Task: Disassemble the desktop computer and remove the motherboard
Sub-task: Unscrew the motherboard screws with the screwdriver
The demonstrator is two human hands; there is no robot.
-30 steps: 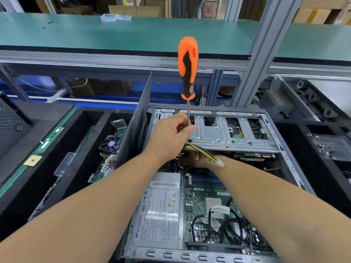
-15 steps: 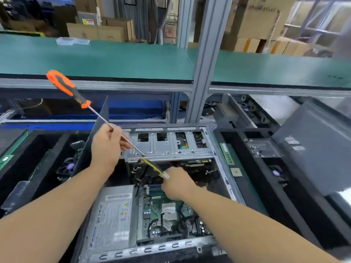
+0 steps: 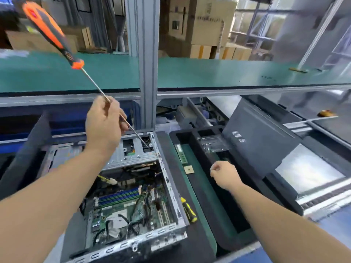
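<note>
Green matting covers the bench [image 3: 209, 74] behind an upright post [image 3: 147, 73]; black foam trays lie below it. Right tray [image 3: 201, 149] holds a clear plastic part and, on its green strip, a memory stick [image 3: 180, 153] and a small tan chip [image 3: 189, 169]; a grey panel [image 3: 262, 137] leans just past it. Case [image 3: 171, 186] lies open on its side, motherboard [image 3: 121, 213] seated inside, cables draped over it, blue slots visible, a loose yellow-wired plug [image 3: 112, 180] hanging above. Drive cage [image 3: 133, 152] spans the far end. Left hand [image 3: 103, 126] pinches the metal shaft of the screwdriver [image 3: 49, 31], orange handle up and away, tip down at the cage's right corner: probably choked up for control while seeking a screw. Right hand [image 3: 224, 174] hovers over the right tray, fingers curled; whether it pinches something small I cannot tell. Yellow driver [image 3: 188, 209] rests just beside the case's right wall. Judgement: board removal not yet begun.
</note>
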